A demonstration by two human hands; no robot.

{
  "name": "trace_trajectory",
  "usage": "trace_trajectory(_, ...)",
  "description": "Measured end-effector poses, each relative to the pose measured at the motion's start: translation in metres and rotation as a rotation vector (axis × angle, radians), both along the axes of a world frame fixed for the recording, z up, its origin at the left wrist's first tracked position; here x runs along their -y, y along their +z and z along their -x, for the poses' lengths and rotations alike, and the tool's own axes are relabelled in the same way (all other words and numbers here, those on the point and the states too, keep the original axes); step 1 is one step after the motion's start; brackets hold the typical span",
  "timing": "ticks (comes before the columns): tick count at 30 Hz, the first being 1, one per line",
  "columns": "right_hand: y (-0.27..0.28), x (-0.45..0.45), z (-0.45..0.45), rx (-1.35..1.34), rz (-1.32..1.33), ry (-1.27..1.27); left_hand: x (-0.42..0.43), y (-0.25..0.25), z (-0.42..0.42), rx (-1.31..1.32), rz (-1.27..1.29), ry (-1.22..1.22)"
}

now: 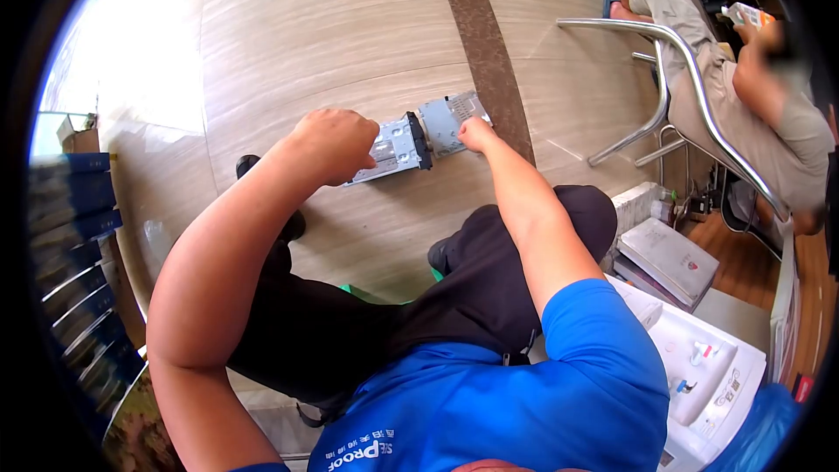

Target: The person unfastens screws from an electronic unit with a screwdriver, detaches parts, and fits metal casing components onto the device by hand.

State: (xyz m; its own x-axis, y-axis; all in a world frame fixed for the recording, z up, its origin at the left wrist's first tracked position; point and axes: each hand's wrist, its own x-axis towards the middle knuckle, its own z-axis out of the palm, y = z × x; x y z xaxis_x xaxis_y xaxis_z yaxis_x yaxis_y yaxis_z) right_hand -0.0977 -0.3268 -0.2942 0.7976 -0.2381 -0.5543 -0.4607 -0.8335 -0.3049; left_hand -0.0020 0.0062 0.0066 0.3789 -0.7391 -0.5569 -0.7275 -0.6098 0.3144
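Observation:
My left hand is closed, its fingers curled down over a silvery metal box-shaped unit with a dark end, which looks like a car stereo. What those fingers hold, if anything, is hidden beneath the hand. My right hand is closed at the near edge of a flat bluish-grey metal plate, which has a perforated section at its far right. The plate lies close beside the unit's dark end. Both pieces are low over the tiled floor.
A seated person in light trousers is at the right, on a chair with a metal frame. Nearby stand a white water dispenser and a grey-white case. Stacked blue boxes line the left. My dark shoe rests behind the pieces.

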Motion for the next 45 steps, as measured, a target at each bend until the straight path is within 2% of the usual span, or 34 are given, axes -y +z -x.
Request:
trace_trajectory(5,-0.015,0.002,0.003,-0.040,0.053,0.051,0.001,-0.001,-0.001,-0.012,-0.014,0.000)
trace_trajectory(9,-0.002,-0.003,0.002,-0.029,-0.005,-0.005,0.001,0.000,-0.001,0.000,0.006,-0.007)
trace_trajectory(15,0.026,-0.013,-0.004,-0.050,0.067,-0.027,0.001,0.002,-0.002,0.010,0.027,-0.011)
trace_trajectory(23,0.070,-0.030,-0.033,0.361,0.089,-0.095,0.002,0.012,-0.001,0.049,0.050,-0.007)
trace_trajectory(26,0.108,-0.048,-0.046,0.455,0.051,-0.061,0.000,0.019,-0.002,0.061,0.037,0.026)
trace_trajectory(29,0.147,-0.074,-0.052,0.561,-0.018,-0.072,-0.004,0.017,-0.007,0.074,0.127,0.034)
trace_trajectory(33,0.211,-0.117,-0.047,0.534,-0.169,0.011,-0.009,0.029,-0.012,0.104,0.162,0.024)
trace_trajectory(38,0.260,-0.161,-0.028,0.533,-0.214,0.316,-0.018,0.038,-0.011,0.097,0.216,0.077)
trace_trajectory(43,0.264,-0.191,-0.015,0.577,-0.132,0.414,-0.016,0.048,-0.010,0.133,0.162,0.044)
trace_trajectory(45,0.243,-0.196,-0.025,0.639,-0.159,0.443,-0.016,0.057,-0.009,0.138,0.153,0.049)
